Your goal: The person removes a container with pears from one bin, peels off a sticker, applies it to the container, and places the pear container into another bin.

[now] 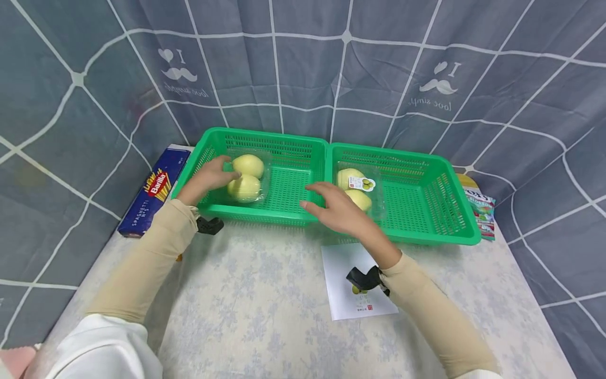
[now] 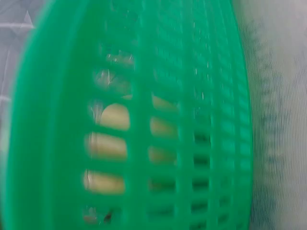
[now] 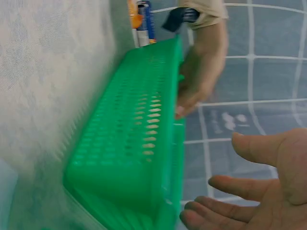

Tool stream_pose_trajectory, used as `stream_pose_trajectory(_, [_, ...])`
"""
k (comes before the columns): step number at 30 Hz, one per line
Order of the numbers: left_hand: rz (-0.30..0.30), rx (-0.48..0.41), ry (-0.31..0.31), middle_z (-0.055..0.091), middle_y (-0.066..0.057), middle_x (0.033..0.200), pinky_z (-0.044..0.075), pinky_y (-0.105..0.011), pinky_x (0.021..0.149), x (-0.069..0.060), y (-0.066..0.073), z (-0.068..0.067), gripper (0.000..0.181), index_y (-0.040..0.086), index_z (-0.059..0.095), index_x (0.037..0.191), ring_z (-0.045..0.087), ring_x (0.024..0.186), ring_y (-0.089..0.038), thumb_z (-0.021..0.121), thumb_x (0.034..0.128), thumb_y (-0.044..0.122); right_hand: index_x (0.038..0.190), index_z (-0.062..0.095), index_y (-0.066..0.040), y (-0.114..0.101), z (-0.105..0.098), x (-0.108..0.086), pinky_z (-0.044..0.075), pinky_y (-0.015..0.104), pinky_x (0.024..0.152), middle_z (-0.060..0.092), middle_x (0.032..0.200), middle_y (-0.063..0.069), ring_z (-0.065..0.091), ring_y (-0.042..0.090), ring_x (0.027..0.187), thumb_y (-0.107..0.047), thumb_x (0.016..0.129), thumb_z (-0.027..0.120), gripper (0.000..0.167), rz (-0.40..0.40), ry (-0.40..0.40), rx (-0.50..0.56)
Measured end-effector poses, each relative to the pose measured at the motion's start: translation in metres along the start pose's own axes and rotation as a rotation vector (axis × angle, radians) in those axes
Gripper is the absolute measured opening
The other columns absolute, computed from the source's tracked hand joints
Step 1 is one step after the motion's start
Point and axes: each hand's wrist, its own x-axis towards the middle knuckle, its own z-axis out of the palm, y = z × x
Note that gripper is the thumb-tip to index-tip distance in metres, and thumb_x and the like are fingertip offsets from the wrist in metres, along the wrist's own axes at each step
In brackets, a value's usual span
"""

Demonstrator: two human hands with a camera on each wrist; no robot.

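Inside the left green basket, a clear plastic pack holds two pale yellow, pear-like fruits. My left hand reaches over that basket's left side, fingers at the pack's left edge; whether they touch it is hard to tell. Above the front rim near where the two baskets meet, my right hand hovers with fingers spread and nothing held. In the right wrist view its fingers are apart from the basket. A second, labelled pack of similar fruits lies in the right green basket, partly behind my right hand.
A blue spaghetti box leans beside the left basket. Colourful packets stand past the right basket. A printed white sheet lies on the patterned tablecloth under my right wrist. A grey checked curtain hangs behind.
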Motion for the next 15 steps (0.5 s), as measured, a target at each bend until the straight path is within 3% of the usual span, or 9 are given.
stream_pose_trajectory(4, [0.028, -0.084, -0.044, 0.022, -0.030, 0.162, 0.033, -0.065, 0.116, -0.001, 0.009, 0.006, 0.069, 0.007, 0.014, 0.161, 0.026, 0.148, -0.048, 0.048, 0.1057, 0.030, 0.150, 0.045, -0.006, -0.003, 0.013, 0.030, 0.048, 0.050, 0.107, 0.047, 0.154, 0.015, 0.052, 0.035, 0.136, -0.036, 0.104, 0.053, 0.055, 0.062, -0.011, 0.016])
stream_pose_trajectory(8, [0.032, -0.151, -0.025, 0.017, -0.029, 0.164, 0.031, -0.064, 0.118, 0.003, 0.010, 0.013, 0.063, 0.008, 0.013, 0.162, 0.022, 0.151, -0.047, 0.041, 0.1071, 0.020, 0.153, 0.039, -0.003, -0.002, 0.025, 0.061, 0.045, 0.050, 0.111, 0.046, 0.155, 0.017, 0.049, 0.035, 0.139, -0.033, 0.106, 0.049, 0.056, 0.172, 0.016, 0.041])
stream_pose_trajectory(9, [0.024, -0.164, -0.025, 0.017, -0.029, 0.164, 0.033, -0.063, 0.117, 0.005, 0.009, 0.015, 0.062, 0.008, 0.012, 0.162, 0.031, 0.146, -0.046, 0.039, 0.1070, 0.017, 0.153, 0.037, -0.002, -0.001, 0.027, 0.068, 0.044, 0.050, 0.112, 0.045, 0.155, 0.017, 0.048, 0.035, 0.140, -0.032, 0.106, 0.048, 0.056, 0.200, 0.027, 0.055])
stream_pose_trajectory(15, [-0.012, -0.288, -0.085, 0.025, -0.033, 0.159, 0.043, -0.056, 0.112, 0.012, -0.004, 0.020, 0.064, 0.002, 0.002, 0.161, 0.045, 0.136, -0.045, 0.034, 0.1064, 0.011, 0.156, 0.026, 0.005, -0.005, 0.047, 0.100, 0.039, 0.049, 0.117, 0.032, 0.162, 0.021, 0.035, 0.037, 0.149, -0.021, 0.107, 0.041, 0.058, 0.293, 0.062, 0.190])
